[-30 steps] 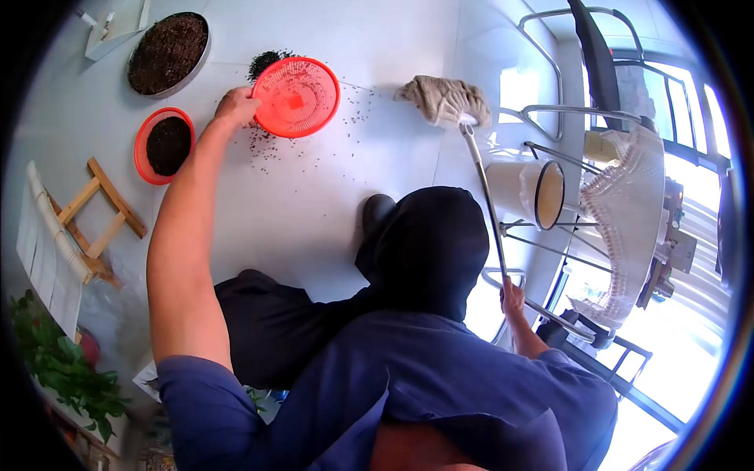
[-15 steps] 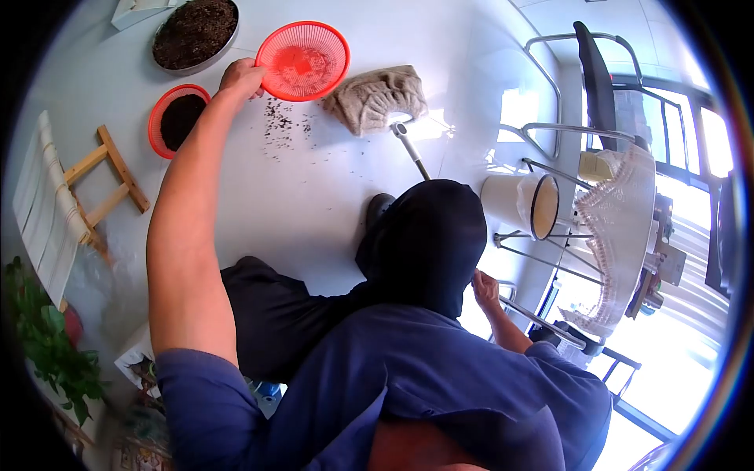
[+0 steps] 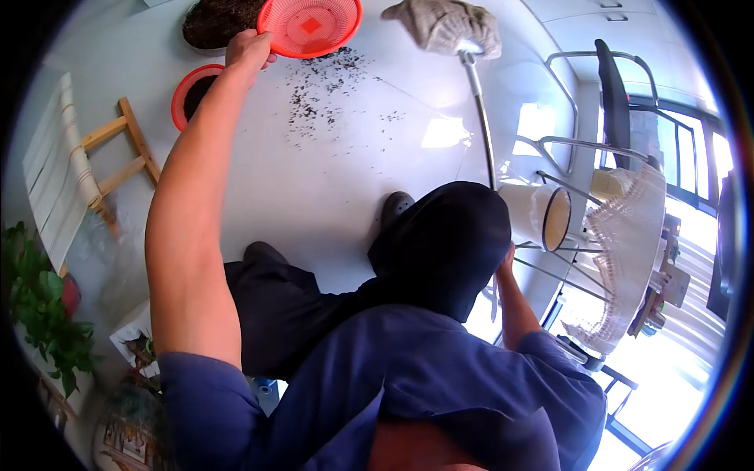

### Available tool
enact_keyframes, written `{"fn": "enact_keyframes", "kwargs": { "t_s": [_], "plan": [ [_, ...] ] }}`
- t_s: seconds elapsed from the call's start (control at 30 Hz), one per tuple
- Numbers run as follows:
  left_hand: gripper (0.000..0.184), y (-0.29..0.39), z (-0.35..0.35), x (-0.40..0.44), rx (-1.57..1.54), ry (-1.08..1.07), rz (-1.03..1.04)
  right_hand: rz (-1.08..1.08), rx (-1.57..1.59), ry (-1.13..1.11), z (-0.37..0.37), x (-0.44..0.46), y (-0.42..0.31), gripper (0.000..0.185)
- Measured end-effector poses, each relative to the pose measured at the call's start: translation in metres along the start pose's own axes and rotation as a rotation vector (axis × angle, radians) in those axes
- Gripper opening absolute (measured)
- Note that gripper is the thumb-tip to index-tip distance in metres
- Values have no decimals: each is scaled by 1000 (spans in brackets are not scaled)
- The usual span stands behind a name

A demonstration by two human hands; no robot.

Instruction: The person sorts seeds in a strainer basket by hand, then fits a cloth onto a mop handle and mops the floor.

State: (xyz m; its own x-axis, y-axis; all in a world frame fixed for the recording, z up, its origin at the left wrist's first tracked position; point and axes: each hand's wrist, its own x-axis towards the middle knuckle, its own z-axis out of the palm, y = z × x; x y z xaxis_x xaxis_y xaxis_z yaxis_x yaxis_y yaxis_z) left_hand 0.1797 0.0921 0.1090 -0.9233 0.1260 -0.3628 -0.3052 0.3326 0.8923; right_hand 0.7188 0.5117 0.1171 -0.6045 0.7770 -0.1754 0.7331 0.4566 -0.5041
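At the upper left my left hand [image 3: 250,52] grips the rim of a red plastic colander [image 3: 310,26], tilted so its inside faces me. Below it, dark soil crumbs [image 3: 318,94] lie scattered on the pale floor. A mop [image 3: 444,27] with a grey-beige fabric head rests on the floor to the right of the crumbs. Its metal handle [image 3: 481,118] runs back behind my right knee. My right hand [image 3: 506,259], partly hidden by that knee, is closed around the handle.
A second red basket [image 3: 188,94] of dark soil and a round pan [image 3: 212,49] of soil stand left. A wooden frame [image 3: 129,145] and a leafy plant [image 3: 47,322] are along the left side. On the right are a bin [image 3: 526,212], a chair [image 3: 613,102] and a cloth-covered table [image 3: 636,251].
The mop head has swung away to the upper right, uncovering more crumbs. My left hand and the colander appear higher in view, and the whole view has shifted somewhat.
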Motion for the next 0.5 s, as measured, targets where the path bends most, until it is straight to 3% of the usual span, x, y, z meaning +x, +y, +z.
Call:
{"fn": "enact_keyframes", "kwargs": {
  "t_s": [0.03, 0.07, 0.1, 0.23, 0.3, 0.33, 0.4, 0.5],
  "plan": [
    [24, 1, -6, -5, -5, -21, 6, -6, -84, 37, 11, 12, -21, 66],
    [24, 0, -12, -11, 14, -18, -1, 245, 14, -79, 16, 21, -41, 65],
    [23, -1, -20, -18, 33, -49, -16, 258, 22, -93, 25, 23, -48, 65],
    [23, -9, -46, -36, 104, -92, -96, 283, 215, -121, 51, 40, -39, 66],
    [24, -14, -52, -37, 90, -60, -137, 251, -10, -90, 52, 47, -45, 66],
    [25, -17, -54, -34, 122, -44, -148, 210, 43, -111, 56, 65, -27, 65],
    [26, -22, -59, -25, 161, -35, -172, 82, 27, -102, 43, 79, -63, 63],
    [27, -16, -55, -25, 186, -35, -124, 177, 164, -171, 24, 119, -85, 55]
  ]
}}
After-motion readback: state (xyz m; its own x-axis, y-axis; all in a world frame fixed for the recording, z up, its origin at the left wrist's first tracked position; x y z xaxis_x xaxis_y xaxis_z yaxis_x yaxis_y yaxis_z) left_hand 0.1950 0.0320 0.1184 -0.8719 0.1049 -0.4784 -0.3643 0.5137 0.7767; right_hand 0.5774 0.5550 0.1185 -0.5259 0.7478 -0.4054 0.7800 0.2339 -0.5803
